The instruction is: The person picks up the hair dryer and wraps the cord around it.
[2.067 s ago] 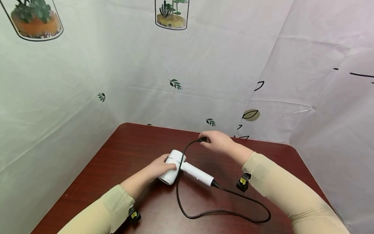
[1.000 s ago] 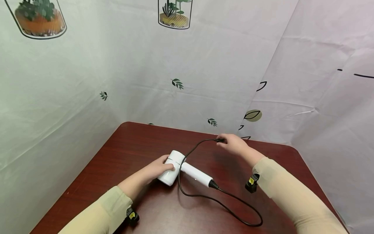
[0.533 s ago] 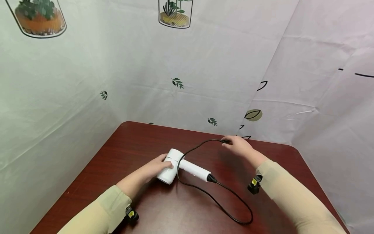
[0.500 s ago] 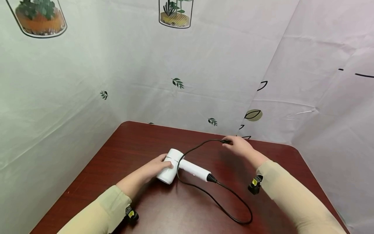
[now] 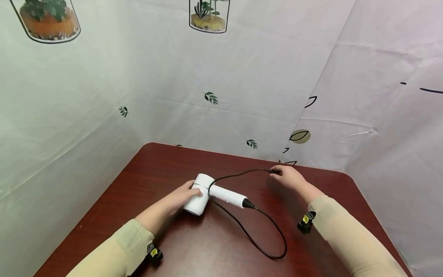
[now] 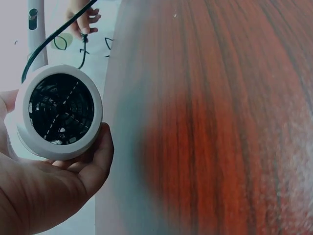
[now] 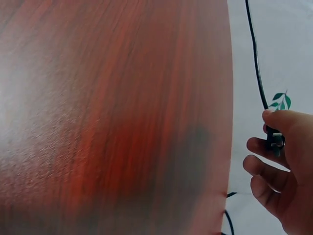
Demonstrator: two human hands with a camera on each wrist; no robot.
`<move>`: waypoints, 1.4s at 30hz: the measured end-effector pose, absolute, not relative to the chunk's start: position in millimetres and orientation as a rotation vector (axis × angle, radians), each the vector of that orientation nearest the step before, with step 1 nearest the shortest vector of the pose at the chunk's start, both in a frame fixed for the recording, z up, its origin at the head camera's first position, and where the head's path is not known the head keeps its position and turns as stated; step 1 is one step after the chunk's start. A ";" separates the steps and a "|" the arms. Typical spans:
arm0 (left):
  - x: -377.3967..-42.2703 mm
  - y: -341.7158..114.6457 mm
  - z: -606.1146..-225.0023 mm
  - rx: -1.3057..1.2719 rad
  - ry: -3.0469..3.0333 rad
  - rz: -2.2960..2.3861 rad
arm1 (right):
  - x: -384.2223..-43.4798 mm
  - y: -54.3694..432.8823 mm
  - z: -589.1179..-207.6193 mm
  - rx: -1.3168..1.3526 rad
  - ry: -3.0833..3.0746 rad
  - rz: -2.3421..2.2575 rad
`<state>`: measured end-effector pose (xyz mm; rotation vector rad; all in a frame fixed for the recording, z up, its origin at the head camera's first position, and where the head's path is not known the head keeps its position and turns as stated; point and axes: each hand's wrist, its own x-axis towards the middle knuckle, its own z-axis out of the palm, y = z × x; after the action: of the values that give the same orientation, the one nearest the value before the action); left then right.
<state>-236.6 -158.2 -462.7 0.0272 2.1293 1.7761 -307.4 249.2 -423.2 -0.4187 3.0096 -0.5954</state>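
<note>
A white hair dryer (image 5: 203, 195) is over the middle of the table, its handle (image 5: 228, 196) pointing right. My left hand (image 5: 182, 197) grips its barrel, thumb on top; the left wrist view shows the fingers curled under the round end with its dark grille (image 6: 61, 108). A black power cord (image 5: 273, 225) leaves the handle, loops toward me and crosses back over the dryer where handle meets barrel. At the cord's far end, my right hand (image 5: 288, 177) pinches the black plug (image 7: 275, 138) between thumb and forefinger, the other fingers loosely curled, near the table's back edge.
The dark red wooden table (image 5: 194, 254) has rounded back corners. White cloth walls (image 5: 166, 77) printed with leaves and potted plants stand close behind and on both sides. Each sleeve carries a small black wrist camera (image 5: 306, 222).
My right hand has moved right with the plug, drawing the cord's crossing stretch out and making its loop smaller. The left hand and hair dryer have shifted slightly away from me and left.
</note>
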 end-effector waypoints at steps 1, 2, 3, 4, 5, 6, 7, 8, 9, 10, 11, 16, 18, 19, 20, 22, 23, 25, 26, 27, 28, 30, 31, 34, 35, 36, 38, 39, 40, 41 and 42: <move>-237.0 -158.2 -463.0 0.023 2.127 1.782 | -306.8 251.7 -425.1 -0.411 3.010 -0.594; -237.1 -158.3 -463.2 0.018 2.124 1.785 | -306.1 254.4 -426.9 -0.409 3.010 -0.591; -237.2 -158.4 -463.3 0.013 2.121 1.791 | -305.5 256.8 -428.7 -0.409 3.009 -0.590; -237.5 -158.6 -463.4 0.007 2.120 1.796 | -304.9 259.2 -430.4 -0.408 3.007 -0.590; -237.6 -158.9 -463.5 0.002 2.114 1.805 | -304.6 261.4 -432.3 -0.411 3.007 -0.588; -237.8 -159.2 -463.5 -0.004 2.112 1.812 | -304.2 263.4 -434.1 -0.414 3.007 -0.590; -238.2 -159.6 -463.7 -0.010 2.110 1.818 | -303.7 265.2 -435.6 -0.414 3.007 -0.598; -238.6 -160.0 -464.1 -0.014 2.108 1.824 | -303.1 266.8 -437.0 -0.414 3.007 -0.603; -239.2 -160.2 -464.5 -0.019 2.103 1.832 | -302.6 268.5 -438.7 -0.413 3.006 -0.610; -239.7 -160.4 -464.8 -0.023 2.099 1.839 | -301.9 270.2 -440.4 -0.410 3.006 -0.616; -240.0 -160.5 -465.2 -0.026 2.093 1.845 | -301.2 271.8 -442.2 -0.405 3.006 -0.622; -241.8 -161.3 -466.7 -0.032 2.080 1.857 | -296.1 279.2 -448.4 -0.364 2.997 -0.667; -242.3 -161.6 -466.9 -0.039 2.081 1.856 | -294.3 281.7 -450.2 -0.353 2.998 -0.675; -242.6 -161.6 -467.0 -0.049 2.080 1.858 | -293.6 282.9 -451.0 -0.348 2.998 -0.677; -242.8 -161.7 -467.1 -0.053 2.081 1.856 | -292.8 283.9 -451.7 -0.345 2.998 -0.676; -243.0 -161.9 -467.1 -0.056 2.082 1.851 | -291.7 285.2 -452.5 -0.330 3.002 -0.675; -243.0 -162.0 -467.1 -0.056 2.082 1.848 | -291.2 285.7 -452.7 -0.319 3.009 -0.670; -242.8 -162.1 -467.0 -0.050 2.080 1.843 | -290.3 286.6 -452.6 -0.294 3.016 -0.663; -242.7 -162.1 -467.0 -0.047 2.081 1.839 | -290.0 286.8 -452.5 -0.281 3.022 -0.655; -242.6 -162.2 -467.1 -0.043 2.080 1.837 | -289.7 287.1 -452.5 -0.264 3.028 -0.646; -242.3 -162.5 -467.1 -0.039 2.080 1.835 | -289.5 287.0 -452.2 -0.249 3.032 -0.638; -241.7 -163.0 -467.0 -0.036 2.081 1.829 | -289.4 287.3 -451.8 -0.208 3.034 -0.631; -241.4 -163.2 -466.9 -0.036 2.083 1.825 | -289.3 287.5 -451.6 -0.189 3.035 -0.627; -241.0 -163.8 -466.8 -0.041 2.084 1.827 | -288.9 288.8 -450.7 -0.144 3.042 -0.621; -241.0 -164.0 -466.9 -0.044 2.086 1.828 | -288.9 289.6 -450.6 -0.129 3.045 -0.622; -241.1 -164.1 -467.1 -0.046 2.088 1.831 | -288.7 290.4 -450.2 -0.120 3.049 -0.619; -241.4 -164.4 -467.6 -0.053 2.089 1.840 | -288.3 292.0 -450.0 -0.107 3.057 -0.616; -241.6 -164.6 -467.8 -0.057 2.091 1.843 | -288.1 293.0 -449.9 -0.100 3.059 -0.618; -241.7 -164.9 -468.1 -0.060 2.095 1.843 | -287.7 293.9 -449.9 -0.092 3.060 -0.623; -241.8 -165.1 -468.2 -0.065 2.098 1.845 | -287.4 295.0 -450.1 -0.086 3.062 -0.624; -241.9 -165.4 -468.3 -0.068 2.100 1.846 | -286.9 295.8 -450.1 -0.082 3.064 -0.626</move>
<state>-241.9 -165.4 -468.3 -0.0683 2.1002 1.8464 -286.9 295.8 -450.1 -0.0816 3.0636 -0.6258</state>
